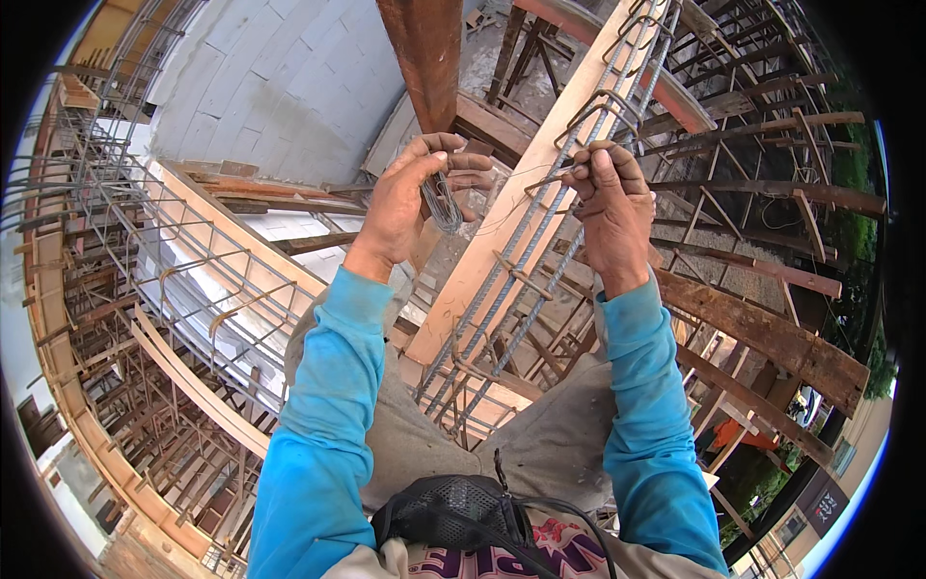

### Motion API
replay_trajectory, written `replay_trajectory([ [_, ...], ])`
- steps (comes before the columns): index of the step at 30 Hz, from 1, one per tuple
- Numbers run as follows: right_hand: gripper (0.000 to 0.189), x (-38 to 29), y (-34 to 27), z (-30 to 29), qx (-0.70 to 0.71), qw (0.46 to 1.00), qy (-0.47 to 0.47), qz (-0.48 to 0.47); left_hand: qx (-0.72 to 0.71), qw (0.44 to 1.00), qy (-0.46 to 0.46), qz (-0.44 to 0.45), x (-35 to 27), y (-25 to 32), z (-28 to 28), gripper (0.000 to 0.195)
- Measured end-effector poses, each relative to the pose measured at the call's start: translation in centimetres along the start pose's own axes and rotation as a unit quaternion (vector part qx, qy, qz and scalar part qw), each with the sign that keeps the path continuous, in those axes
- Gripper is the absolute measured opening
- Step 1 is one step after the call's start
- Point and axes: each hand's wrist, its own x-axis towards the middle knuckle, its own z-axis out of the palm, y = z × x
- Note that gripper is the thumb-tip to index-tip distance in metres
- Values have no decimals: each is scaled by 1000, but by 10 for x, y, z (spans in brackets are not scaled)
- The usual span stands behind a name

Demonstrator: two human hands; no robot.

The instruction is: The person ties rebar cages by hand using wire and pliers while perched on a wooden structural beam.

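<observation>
My left hand (405, 199) holds a folded bundle of thin tie wire (443, 205) between thumb and fingers, some fingers spread. My right hand (615, 206) has its thumb and fingertips pinched together over the rebar cage; thin wire strands lead to them, though the pinched end is mostly hidden. Below both hands the cage's ribbed bars (482, 307) run away from me between my knees. Bent steel stirrups (522, 275) cross these bars, several bunched just beyond my right hand. Along the cage lies a pale timber board (452, 315).
A brown timber post (427, 65) rises ahead, beside a grey block wall (289, 87). Another rebar cage (231, 253) and formwork board (239, 231) extend to the left. Timber scaffolding (759, 326) stands on the right, with open drops between members. A black mesh pouch (448, 510) hangs at my waist.
</observation>
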Motion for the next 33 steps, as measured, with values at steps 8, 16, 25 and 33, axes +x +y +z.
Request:
replay_trajectory([
  [8, 15, 5, 4, -1, -14, 1000, 15, -14, 153, 983, -91, -48, 1, -12, -6, 32],
  [16, 14, -5, -18, -4, 30, 997, -27, -61, 155, 910, 353, 155, 20, -15, -13, 35],
  [25, 15, -50, 7, 33, 39, 979, -123, 156, -159, 813, 446, 337, -5, 47, -111, 24],
  [33, 13, -24, -36, 5, 119, 988, -88, -45, 542, 708, 271, 362, -17, 37, -81, 59],
])
